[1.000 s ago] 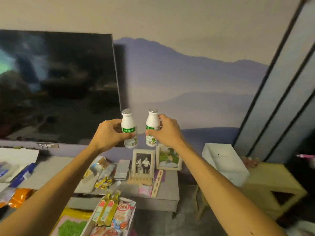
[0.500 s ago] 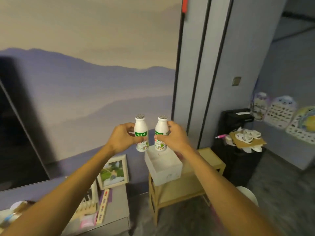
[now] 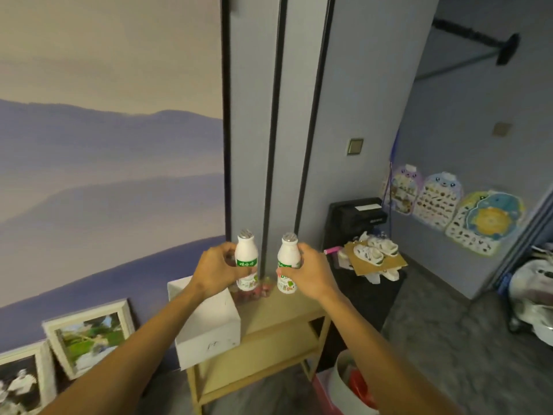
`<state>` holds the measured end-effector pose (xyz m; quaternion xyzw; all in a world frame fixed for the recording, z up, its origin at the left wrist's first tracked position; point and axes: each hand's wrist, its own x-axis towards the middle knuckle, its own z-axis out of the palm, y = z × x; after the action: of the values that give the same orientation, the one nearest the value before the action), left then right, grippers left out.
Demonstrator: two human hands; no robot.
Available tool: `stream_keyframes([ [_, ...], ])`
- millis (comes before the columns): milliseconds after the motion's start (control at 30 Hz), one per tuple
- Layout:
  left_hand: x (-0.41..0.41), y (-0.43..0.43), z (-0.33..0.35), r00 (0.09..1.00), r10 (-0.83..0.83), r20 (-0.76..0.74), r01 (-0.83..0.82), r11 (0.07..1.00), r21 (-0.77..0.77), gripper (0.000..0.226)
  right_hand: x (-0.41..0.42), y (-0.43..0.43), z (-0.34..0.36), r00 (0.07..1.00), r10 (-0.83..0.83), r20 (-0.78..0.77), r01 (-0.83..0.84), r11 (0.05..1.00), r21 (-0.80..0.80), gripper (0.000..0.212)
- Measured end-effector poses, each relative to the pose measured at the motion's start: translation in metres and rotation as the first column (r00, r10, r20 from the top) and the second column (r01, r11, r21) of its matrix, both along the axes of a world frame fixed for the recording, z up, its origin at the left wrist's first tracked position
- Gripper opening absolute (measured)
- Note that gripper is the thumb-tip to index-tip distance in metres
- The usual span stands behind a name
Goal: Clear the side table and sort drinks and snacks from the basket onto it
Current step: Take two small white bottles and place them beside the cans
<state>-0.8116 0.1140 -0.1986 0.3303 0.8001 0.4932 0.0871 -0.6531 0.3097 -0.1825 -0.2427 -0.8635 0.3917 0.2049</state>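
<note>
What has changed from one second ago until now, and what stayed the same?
The left hand and right hand carried the left bottle and right bottle rightward, from the TV console to above the wooden side table. Unchanged: each hand grips its bottle upright; the white box stays on the side table.

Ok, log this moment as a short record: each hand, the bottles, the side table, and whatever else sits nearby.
left hand: grips a white bottle, upright
right hand: grips a second white bottle, upright
bottles: green labels, silvery caps, held apart in the air, not yet set down
side table: pale wood with a lower shelf
on the table: white box on its left part; small reddish item at the back, too blurred to name
nearby: framed pictures at lower left; white shoes on a black unit to the right
</note>
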Motion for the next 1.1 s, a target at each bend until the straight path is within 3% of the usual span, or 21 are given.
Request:
stream_keyframes([
  [233,-0.047,0.109,-0.056,0.997,0.004,0.076,0.001,0.998,-0.065,0.062,-0.054,0.106,-0.052,0.998,-0.010,0.068,0.012,0.999,-0.035,0.069],
  [467,-0.114,0.206,-0.101,0.972,0.078,0.220,-0.072,0.997,-0.036,0.057,-0.125,0.203,-0.086,0.992,-0.012,0.128,0.018,0.999,-0.050,0.060],
  [633,-0.152,0.266,-0.133,0.980,0.102,0.172,-0.087,0.992,-0.092,0.059,-0.178,0.258,-0.122,0.987,0.022,0.159,-0.013,0.998,-0.058,0.061],
  [933,-0.159,0.337,-0.232,0.894,0.354,0.274,-0.325,0.934,-0.146,0.060,-0.238,0.321,-0.224,0.975,0.139,0.174,-0.106,0.976,-0.190,0.066],
  [1100,-0.155,0.370,-0.328,0.822,0.498,0.277,-0.464,0.867,-0.183,0.059,-0.260,0.346,-0.315,0.964,0.194,0.180,-0.150,0.961,-0.233,0.065],
])
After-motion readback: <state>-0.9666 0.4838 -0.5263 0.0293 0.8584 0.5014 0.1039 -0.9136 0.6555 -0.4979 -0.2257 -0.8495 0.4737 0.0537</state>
